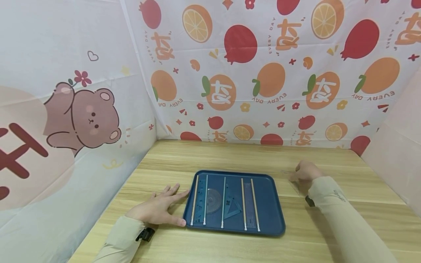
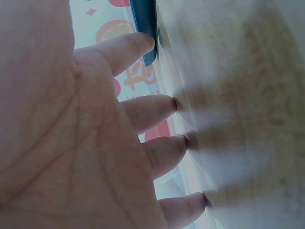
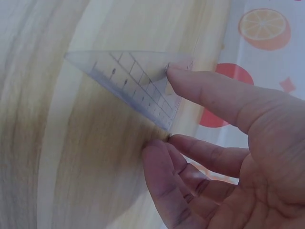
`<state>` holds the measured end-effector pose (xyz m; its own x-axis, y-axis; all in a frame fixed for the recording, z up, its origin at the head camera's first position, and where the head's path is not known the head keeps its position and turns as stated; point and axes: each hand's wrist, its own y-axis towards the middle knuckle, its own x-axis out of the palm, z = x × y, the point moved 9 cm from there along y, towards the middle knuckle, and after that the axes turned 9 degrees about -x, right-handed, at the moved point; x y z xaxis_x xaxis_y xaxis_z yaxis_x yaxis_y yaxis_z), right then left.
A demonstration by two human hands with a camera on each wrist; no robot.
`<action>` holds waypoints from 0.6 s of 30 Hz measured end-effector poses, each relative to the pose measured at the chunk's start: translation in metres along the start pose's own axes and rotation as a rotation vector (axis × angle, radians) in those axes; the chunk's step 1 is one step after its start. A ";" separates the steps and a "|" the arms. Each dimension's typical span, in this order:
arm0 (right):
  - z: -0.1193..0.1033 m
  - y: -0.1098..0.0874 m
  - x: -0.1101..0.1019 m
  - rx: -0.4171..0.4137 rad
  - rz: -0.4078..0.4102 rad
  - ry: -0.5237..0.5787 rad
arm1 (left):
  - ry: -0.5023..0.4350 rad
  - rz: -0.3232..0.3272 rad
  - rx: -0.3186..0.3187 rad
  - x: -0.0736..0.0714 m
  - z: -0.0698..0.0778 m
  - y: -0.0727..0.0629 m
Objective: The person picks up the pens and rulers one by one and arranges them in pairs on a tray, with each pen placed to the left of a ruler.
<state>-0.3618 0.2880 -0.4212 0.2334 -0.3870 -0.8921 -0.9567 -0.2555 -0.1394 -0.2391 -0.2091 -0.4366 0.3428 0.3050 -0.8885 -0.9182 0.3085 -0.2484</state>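
My left hand [image 1: 158,208] is spread beside the blue tray [image 1: 270,204], the thumb at its near left corner and the index fingertip at its left rim. In the left wrist view the other fingertips rest on the table. To the tray's right, my right hand [image 1: 306,171] holds a clear set square [image 3: 136,78] by its edges, between the thumb and the fingers. It is tilted and close over the wood, with printed scale marks showing. On the tray lie a blue ruler [image 1: 199,204], a clear protractor [image 1: 214,199], a blue set square [image 1: 233,209] and a clear ruler [image 1: 250,208].
Several thin sticks like pencils, among them a tan one [image 1: 195,197] and a teal one [image 1: 224,201], lie lengthwise between the drawing tools. The wooden table [image 1: 184,155] meets a fruit-print curtain [image 1: 243,73] behind and a bear-print curtain [image 1: 95,117] at left.
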 end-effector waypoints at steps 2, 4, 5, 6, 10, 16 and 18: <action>-0.001 -0.001 0.000 0.004 0.000 0.006 | 0.004 0.003 0.001 0.000 0.000 0.000; -0.002 -0.001 -0.001 0.003 0.002 0.010 | 0.002 0.000 -0.002 0.000 0.000 0.000; -0.002 -0.001 -0.001 0.004 0.003 0.012 | -0.003 -0.003 -0.004 0.000 0.000 0.000; -0.002 -0.001 -0.001 0.002 0.005 0.011 | -0.004 -0.004 -0.004 0.000 0.000 0.000; -0.001 0.000 0.000 0.007 0.005 0.026 | -0.006 -0.007 -0.005 0.000 0.001 -0.001; -0.004 -0.001 -0.001 -0.003 0.005 0.012 | -0.001 -0.002 -0.002 0.000 0.001 -0.001; -0.006 -0.002 -0.002 -0.013 0.009 -0.001 | -0.003 -0.004 -0.002 0.000 0.001 -0.001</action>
<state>-0.3597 0.2841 -0.4167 0.2247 -0.3885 -0.8936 -0.9564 -0.2633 -0.1261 -0.2381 -0.2087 -0.4360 0.3470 0.3068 -0.8863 -0.9173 0.3076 -0.2527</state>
